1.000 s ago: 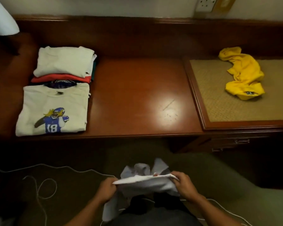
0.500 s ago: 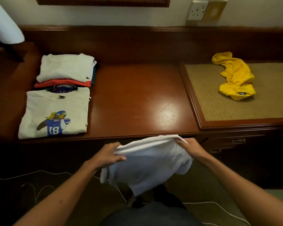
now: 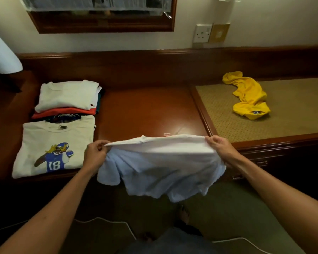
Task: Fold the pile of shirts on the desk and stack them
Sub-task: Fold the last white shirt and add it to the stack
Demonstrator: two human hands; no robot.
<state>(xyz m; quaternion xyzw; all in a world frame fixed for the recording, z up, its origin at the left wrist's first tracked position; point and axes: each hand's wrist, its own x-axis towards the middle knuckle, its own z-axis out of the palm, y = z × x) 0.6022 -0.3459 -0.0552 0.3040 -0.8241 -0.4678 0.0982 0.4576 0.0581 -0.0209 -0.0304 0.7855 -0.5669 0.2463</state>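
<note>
Head view: white shirt [image 3: 160, 162] held taut by its top edge at the desk's [image 3: 145, 110] front edge, left hand [image 3: 95, 156] and right hand [image 3: 218, 149] each pinching a corner. Folded stack [image 3: 66, 98] and folded print shirt [image 3: 53, 143] lie left; yellow shirt [image 3: 248, 96] crumpled right.

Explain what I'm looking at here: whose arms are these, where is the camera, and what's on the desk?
No machine: a person with a camera on their head, looking down at their own arms. The left hand and right hand each pinch an edge of a white shirt, held stretched above the desk's front edge. On the desk's left lie a folded shirt with a number 18 print and, behind it, a stack of folded shirts. On the woven mat to the right lies a crumpled yellow shirt.
</note>
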